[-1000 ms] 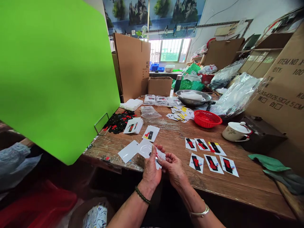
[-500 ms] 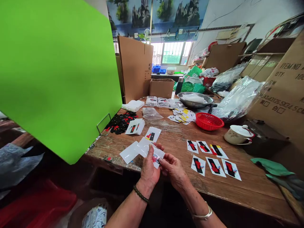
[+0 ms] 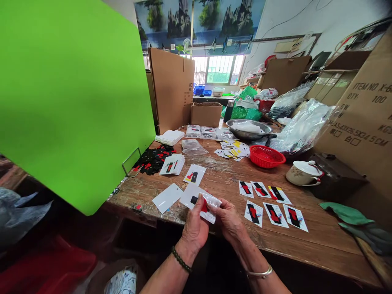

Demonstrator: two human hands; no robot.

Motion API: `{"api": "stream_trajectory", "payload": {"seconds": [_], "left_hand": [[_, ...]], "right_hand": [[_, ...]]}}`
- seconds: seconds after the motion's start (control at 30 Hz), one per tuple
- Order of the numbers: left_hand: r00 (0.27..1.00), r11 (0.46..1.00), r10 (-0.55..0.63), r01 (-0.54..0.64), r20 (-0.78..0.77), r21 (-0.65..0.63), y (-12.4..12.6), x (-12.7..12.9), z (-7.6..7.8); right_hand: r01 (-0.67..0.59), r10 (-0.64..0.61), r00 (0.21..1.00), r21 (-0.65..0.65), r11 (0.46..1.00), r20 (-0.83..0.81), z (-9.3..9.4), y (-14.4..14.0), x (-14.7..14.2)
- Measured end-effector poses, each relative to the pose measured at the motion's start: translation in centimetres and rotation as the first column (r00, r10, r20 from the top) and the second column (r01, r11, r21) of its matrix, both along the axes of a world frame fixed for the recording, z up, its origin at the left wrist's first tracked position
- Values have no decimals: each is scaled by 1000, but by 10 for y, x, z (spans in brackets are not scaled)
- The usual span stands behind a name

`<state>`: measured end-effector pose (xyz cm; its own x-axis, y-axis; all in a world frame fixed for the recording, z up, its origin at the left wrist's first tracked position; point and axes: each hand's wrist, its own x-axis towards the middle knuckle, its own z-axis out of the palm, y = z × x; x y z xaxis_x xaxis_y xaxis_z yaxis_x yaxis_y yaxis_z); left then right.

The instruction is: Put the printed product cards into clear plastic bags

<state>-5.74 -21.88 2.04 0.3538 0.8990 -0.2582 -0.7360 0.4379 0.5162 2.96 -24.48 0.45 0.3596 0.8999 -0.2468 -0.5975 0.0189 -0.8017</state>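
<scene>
Bare wooden tabletop [image 3: 226, 173] open at 12 o'clock; six printed white cards [image 3: 271, 203] crowd 2 o'clock; blank white card [image 3: 167, 197] at 10.

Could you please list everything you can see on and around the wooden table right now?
carded item: one, white card with red-black piece, in both hands
finished cards: six, white, two rows right of the hands
blank card: one, white, left
red basket: one, mid-table
metal basin: one, far side
lidded cup: one, cream, right
cardboard box: one, brown, upright behind
left hand: grips card
right hand: grips card
</scene>
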Motion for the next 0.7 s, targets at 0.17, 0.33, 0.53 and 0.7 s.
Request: {"api": "stream_trajectory", "payload": {"seconds": [0.17, 0.33, 0.53, 0.7], "left_hand": [[994, 998, 47, -43, -102, 41, 6, -7, 2], [992, 1000, 17, -16, -128, 4, 6, -11, -4], [987, 997, -46, 54, -157, 50, 1, -11, -1], [983, 999, -17, 22, -180, 30, 6, -13, -5]], "right_hand": [[-49, 50, 995, -16, 999, 85, -1, 0, 15], [-208, 205, 973, 19, 978, 110, 8, -8, 24], [-54, 59, 987, -38, 998, 150, -3, -4, 31], [-175, 174, 967, -11, 985, 185, 8, -8, 32]]}}
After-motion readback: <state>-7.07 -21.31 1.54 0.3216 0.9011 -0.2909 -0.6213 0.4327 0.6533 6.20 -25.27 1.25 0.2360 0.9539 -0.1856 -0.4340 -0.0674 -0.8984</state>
